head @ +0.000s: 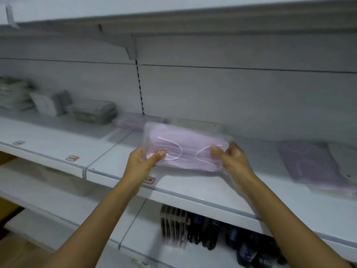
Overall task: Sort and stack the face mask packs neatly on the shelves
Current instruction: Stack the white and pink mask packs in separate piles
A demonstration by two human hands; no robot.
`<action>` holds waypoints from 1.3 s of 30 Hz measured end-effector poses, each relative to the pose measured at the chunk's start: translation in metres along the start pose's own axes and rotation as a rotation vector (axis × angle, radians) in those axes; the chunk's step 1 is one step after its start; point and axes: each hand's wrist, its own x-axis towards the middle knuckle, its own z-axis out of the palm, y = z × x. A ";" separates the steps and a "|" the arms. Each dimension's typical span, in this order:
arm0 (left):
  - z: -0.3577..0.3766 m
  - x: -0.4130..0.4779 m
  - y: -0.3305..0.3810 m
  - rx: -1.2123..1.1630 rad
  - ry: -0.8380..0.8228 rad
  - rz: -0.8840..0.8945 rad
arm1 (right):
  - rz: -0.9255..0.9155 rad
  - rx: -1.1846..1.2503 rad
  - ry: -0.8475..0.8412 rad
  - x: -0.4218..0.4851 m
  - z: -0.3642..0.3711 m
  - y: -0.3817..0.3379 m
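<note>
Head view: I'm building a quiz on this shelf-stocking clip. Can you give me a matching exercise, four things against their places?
Things:
1. Held pink pack
2. Grey packs
3. Purple pack
4. Dark items

Places:
A. lower shelf
B. middle shelf, right
C. between both hands
D. middle shelf, left

Pairs: 1-C, 2-D, 3-B, 4-A

The left hand and right hand each have a grip on one end of the pink pack.

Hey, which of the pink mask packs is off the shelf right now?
The clear-wrapped pink pack gripped at its ends by the left hand and right hand. The pink pack behind it and the right-hand pile lie on the shelf.
</note>
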 end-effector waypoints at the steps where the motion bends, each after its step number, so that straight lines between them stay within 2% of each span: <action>1: -0.010 0.003 -0.001 0.019 0.010 0.024 | -0.058 -0.067 -0.052 0.001 0.006 0.002; 3: -0.026 0.012 -0.005 0.046 0.024 0.062 | -0.164 -0.206 -0.058 0.007 0.022 0.003; 6: -0.050 0.032 -0.015 0.061 0.060 0.065 | -0.178 -0.275 -0.019 0.023 0.054 0.007; 13: -0.121 0.129 -0.022 -0.037 0.050 0.011 | 0.007 -0.081 0.202 0.091 0.153 0.007; 19: -0.161 0.234 -0.024 -0.099 -0.030 -0.033 | 0.167 -0.030 0.211 0.155 0.219 -0.002; 23: -0.175 0.285 -0.044 0.062 -0.035 0.049 | 0.225 -0.106 0.271 0.193 0.238 0.000; 26: -0.177 0.299 -0.060 0.345 0.018 0.231 | 0.223 -0.193 0.320 0.217 0.247 0.012; 27: -0.176 0.301 -0.065 0.478 0.048 0.369 | 0.213 -0.211 0.347 0.223 0.251 0.016; 29: -0.174 0.305 -0.076 0.784 0.041 0.755 | 0.193 -0.249 0.381 0.233 0.256 0.027; 31: -0.166 0.307 -0.087 1.072 -0.068 1.052 | 0.189 -0.292 0.379 0.245 0.255 0.040; 33: -0.155 0.310 -0.095 1.242 -0.163 1.156 | 0.180 -0.304 0.382 0.253 0.256 0.047; 35: -0.145 0.322 -0.104 1.301 -0.188 1.195 | 0.150 -0.352 0.419 0.249 0.261 0.040; 39: -0.141 0.338 -0.112 1.361 -0.236 1.116 | 0.156 -0.443 0.448 0.240 0.260 0.038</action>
